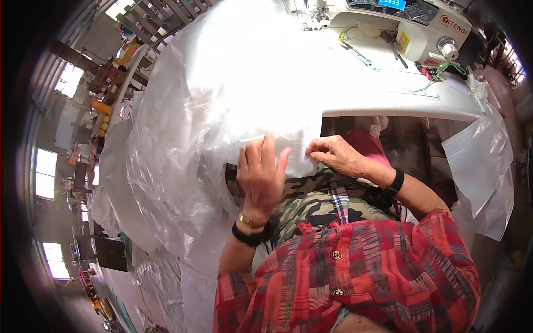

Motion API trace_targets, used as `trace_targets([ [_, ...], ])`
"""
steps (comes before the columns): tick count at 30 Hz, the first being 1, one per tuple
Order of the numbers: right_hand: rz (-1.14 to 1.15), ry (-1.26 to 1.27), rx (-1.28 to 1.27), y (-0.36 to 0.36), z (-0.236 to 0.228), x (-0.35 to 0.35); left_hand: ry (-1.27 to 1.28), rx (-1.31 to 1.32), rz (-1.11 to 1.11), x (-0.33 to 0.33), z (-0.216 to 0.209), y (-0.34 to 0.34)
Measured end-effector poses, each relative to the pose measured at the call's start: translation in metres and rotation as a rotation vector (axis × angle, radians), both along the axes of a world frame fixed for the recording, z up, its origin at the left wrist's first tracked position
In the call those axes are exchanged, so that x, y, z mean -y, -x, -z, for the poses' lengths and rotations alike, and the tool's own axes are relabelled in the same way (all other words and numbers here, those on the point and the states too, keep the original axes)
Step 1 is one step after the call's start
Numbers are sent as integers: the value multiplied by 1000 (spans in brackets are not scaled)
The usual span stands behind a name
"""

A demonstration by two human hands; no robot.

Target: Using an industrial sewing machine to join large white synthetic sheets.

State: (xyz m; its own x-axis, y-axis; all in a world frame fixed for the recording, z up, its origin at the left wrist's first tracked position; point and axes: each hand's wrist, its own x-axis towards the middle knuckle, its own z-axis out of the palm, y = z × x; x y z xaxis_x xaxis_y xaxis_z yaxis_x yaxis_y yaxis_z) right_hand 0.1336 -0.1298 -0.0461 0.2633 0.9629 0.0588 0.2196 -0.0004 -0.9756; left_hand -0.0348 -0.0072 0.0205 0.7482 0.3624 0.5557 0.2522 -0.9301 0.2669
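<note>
A large sheet of shiny, whitish see-through plastic (183,111) covers the left of the white sewing table and hangs down over its front edge towards my lap. My left hand (260,176) lies on the sheet near its front part, palm down, with fingers and thumb spread; the fingertips are slightly blurred. To the right of it, my right hand (338,156) pinches the sheet's right edge between thumb and fingers, close to the front corner. The needle end of a white sewing machine (317,21) stands beyond the sheet, away from both hands.
On the white table (383,97), tweezers (355,53) and green thread lie below the machine's arm. A second plastic sheet (480,166) hangs off the table's right end. More crumpled plastic piles up at my left. A dark box-like thing (110,253) stands farther left.
</note>
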Motion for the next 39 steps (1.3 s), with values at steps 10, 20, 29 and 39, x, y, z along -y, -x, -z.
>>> trace_targets([
  [10, 98, -37, -76, 2, -18, 30, -120, 45, 327, -18, -16, 38],
  [20, 105, -39, -144, 3, -20, 29, -202, 27, 176, -4, 0, 33],
  [29, 371, -101, 614, 10, -45, 41, -138, 30, 110, -20, -13, 26],
  [39, -67, -11, 93, 27, -29, 8, -166, -15, 97, -26, -36, 36],
])
